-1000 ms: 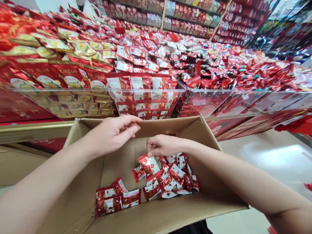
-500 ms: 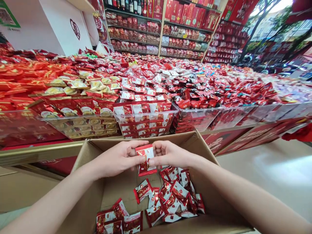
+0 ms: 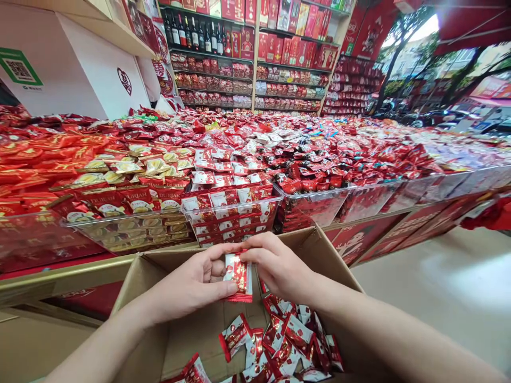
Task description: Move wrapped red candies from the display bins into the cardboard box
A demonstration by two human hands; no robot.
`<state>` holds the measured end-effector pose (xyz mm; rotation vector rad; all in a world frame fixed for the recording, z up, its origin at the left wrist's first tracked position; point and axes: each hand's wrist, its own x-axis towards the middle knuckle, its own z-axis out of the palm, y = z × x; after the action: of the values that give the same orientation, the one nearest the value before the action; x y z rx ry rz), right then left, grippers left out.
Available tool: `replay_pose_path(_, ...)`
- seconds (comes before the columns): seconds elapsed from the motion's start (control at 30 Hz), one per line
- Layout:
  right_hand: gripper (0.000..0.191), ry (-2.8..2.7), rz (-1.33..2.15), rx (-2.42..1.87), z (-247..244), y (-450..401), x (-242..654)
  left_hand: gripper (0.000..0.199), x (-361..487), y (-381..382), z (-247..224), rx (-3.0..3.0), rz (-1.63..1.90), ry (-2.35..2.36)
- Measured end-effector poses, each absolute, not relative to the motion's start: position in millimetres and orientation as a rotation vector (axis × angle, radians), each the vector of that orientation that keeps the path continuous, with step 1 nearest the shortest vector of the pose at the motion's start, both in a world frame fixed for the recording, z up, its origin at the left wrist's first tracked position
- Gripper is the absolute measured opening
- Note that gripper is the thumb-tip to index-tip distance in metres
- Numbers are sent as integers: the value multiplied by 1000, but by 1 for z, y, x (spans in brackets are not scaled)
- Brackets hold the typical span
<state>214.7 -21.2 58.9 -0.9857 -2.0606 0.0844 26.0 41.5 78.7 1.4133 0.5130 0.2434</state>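
Observation:
A small red-and-white candy packet (image 3: 240, 276) is held up over an open cardboard box (image 3: 133, 282). My left hand (image 3: 203, 276) grips its left side, the thumb across the lower front. My right hand (image 3: 277, 266) is at the packet's upper right edge, fingers curled over its top; part of that grip is hidden. Below, inside the box, several matching candy packets (image 3: 287, 340) lie in a loose pile, mostly under my right forearm.
Behind the box, a clear bin (image 3: 231, 213) holds stacked packets of the same look. Durian packets (image 3: 138, 199) fill the bin to its left, dark red ones (image 3: 309, 178) the bin to its right. Shelves with bottles (image 3: 195, 34) stand at the back.
The packet has been turned, showing a different face with more gold print. My right hand has moved from its right side up over its top. The view has tilted up slightly.

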Motion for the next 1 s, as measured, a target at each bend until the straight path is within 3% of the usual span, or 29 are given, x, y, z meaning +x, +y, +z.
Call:
replay_pose_path(0.13,22,-1696,514,-1135,57,-19,209,67,26,41,76,1430,323,555)
replay_pose_path(0.27,37,-1458,826,-1197,51,-15,205,73,25,40,77,1498,314,607)
replay_pose_path(0.4,21,-1440,1015,-1157,54,-14,205,72,24,41,78,1558,296,636)
replay_pose_path(0.5,19,-1472,1087,-1052,63,-20,209,72,21,42,80,1511,263,581)
replay_pose_path(0.63,59,-1786,998,-780,72,-28,213,78,18,41,81,1387,137,439)
replay_pose_path(0.77,30,-2013,688,-747,75,-30,212,84,18,38,81,1374,14,409)
replay_pose_path(0.9,13,-1904,513,-911,100,-27,232,46,19,38,91,1696,189,604)
replay_pose_path(1.0,12,-1725,216,-1051,135,-17,265,21,26,46,113,2314,653,679)
